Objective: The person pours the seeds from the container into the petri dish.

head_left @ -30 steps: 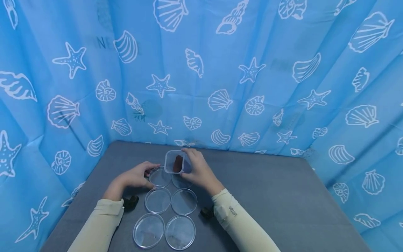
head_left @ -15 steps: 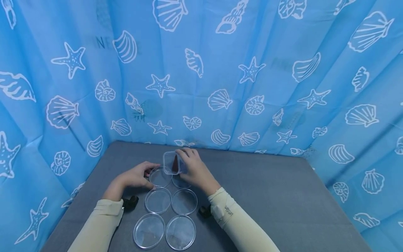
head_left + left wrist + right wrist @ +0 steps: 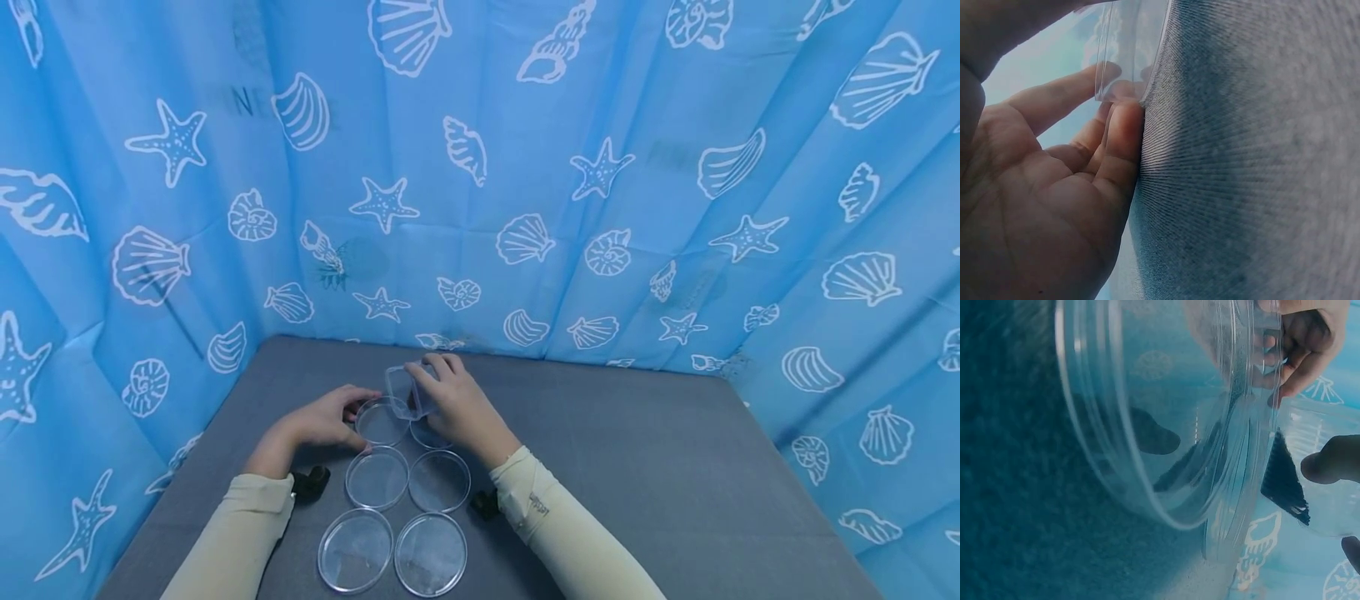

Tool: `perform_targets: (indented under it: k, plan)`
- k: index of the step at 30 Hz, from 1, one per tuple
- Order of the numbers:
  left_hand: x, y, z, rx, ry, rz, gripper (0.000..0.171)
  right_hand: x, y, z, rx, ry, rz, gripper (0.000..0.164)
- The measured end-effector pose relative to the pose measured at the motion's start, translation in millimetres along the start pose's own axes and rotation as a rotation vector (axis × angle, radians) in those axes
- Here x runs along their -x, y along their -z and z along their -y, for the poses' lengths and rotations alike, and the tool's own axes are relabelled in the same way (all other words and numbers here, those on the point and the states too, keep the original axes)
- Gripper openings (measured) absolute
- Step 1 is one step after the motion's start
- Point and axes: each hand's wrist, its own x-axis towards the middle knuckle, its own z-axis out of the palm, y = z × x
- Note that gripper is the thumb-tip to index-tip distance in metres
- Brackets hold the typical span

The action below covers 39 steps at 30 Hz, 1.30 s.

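Head view: clear tub (image 3: 400,388) tilted sideways, mouth facing left.

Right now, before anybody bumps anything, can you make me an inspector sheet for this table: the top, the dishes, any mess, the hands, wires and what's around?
Surface: grey table, looks flat.
Job's things: six clear round dishes in two columns of three; a clear tub, tilted, with dark stuff inside.
Clutter: nothing seen.
Left hand: pinches the edge of the far-left dish.
Right hand: grips the tub near the far dishes.
Cables: nothing seen.
Surroundings: blue curtain with white shells and starfish; pale sleeves on both arms, a black gadget at each wrist.
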Motion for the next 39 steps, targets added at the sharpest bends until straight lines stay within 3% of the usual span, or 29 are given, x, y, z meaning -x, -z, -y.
perform_targets:
  k: [18,39]
  plan:
    - [0.0,-0.8,0.3,0.02,0.019,0.004,0.09,-2.3,-0.6,9.0,0.055,0.114,-0.066,0.06]
    - [0.8,-3.6,1.7,0.01,0.019,0.002,0.092,-2.9,-0.8,12.5,0.046,0.129,-0.06,0.064]
